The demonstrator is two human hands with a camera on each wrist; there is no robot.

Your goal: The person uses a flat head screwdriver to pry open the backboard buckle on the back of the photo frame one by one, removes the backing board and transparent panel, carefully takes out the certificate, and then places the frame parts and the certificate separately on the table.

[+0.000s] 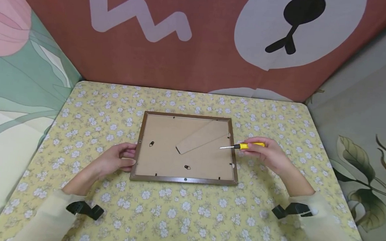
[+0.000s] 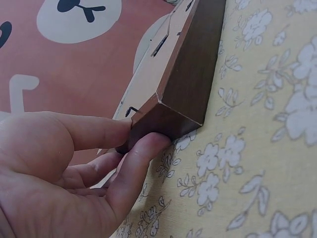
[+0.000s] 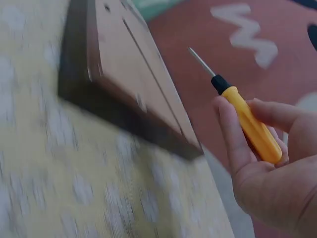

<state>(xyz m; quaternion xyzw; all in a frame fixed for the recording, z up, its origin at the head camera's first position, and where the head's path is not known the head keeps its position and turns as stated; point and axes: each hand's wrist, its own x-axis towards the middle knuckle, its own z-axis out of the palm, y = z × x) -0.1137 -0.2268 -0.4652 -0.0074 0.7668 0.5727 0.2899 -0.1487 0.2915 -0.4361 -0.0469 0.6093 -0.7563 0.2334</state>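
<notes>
A picture frame point(image 1: 186, 180) with a brown rim lies face down on the table, its tan backing board point(image 1: 166, 133) showing. The board carries a stand leg point(image 1: 198, 139), two small hanging rings and several dark tabs along its edges. My left hand point(image 1: 120, 158) holds the frame's left side; in the left wrist view, its fingers point(image 2: 143, 148) grip the rim near a corner. With my right hand point(image 1: 266, 153) I hold a flat-tipped-looking screwdriver point(image 1: 250, 145) by its yellow handle. Its metal shaft points left over the board, and in the right wrist view the tip stands clear of the frame.
A yellow floral cloth point(image 1: 181, 214) covers the table beneath the frame. Behind the table hangs a reddish-brown printed backdrop point(image 1: 202, 62). Patterned cloths hang at the left and right sides. Each sleeve carries a black wrist mount point(image 1: 85, 209).
</notes>
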